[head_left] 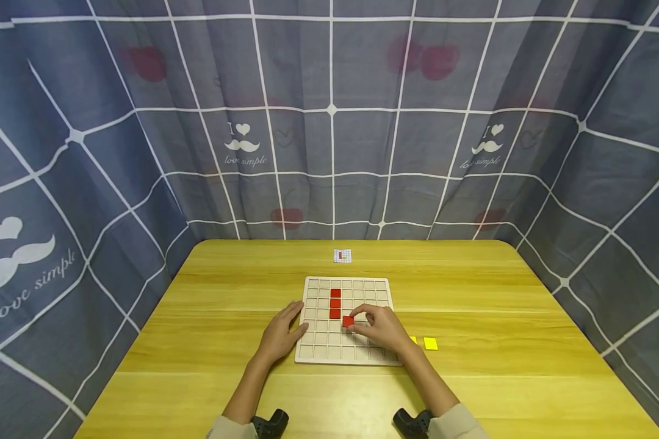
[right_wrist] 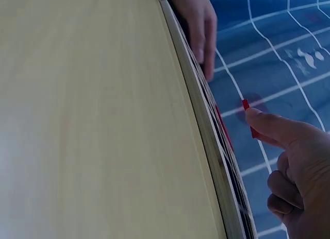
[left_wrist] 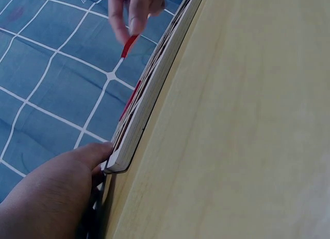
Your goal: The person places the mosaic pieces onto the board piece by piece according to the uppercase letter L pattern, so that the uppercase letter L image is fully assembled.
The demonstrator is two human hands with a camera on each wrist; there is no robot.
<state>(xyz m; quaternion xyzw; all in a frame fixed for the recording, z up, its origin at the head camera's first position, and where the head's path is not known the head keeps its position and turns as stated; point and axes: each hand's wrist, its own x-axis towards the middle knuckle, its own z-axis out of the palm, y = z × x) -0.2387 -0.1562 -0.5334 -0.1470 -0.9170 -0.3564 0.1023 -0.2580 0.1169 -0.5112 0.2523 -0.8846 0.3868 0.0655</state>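
Observation:
A pale square grid board point(head_left: 318, 353) lies on the table, with a short column of red square tiles point(head_left: 335, 303) set in its cells. Thumb and index finger of my right hand point(head_left: 381, 326) pinch another red tile point(head_left: 348, 321) just right of and below that column. In the right wrist view this tile point(right_wrist: 249, 118) is held on edge-view above the board, apart from it. My left hand point(head_left: 279, 332) rests against the board's left edge, fingers fairly straight; in the left wrist view the thumb of this hand point(left_wrist: 56, 187) touches the board's corner point(left_wrist: 124, 159).
Two yellow tiles lie right of the board, one point(head_left: 431, 344) in full view and one point(head_left: 414, 339) partly behind the right forearm. A small printed grid card point(head_left: 343, 255) lies beyond the board. A dark checked curtain point(head_left: 307, 140) encloses the wooden table point(head_left: 225, 286).

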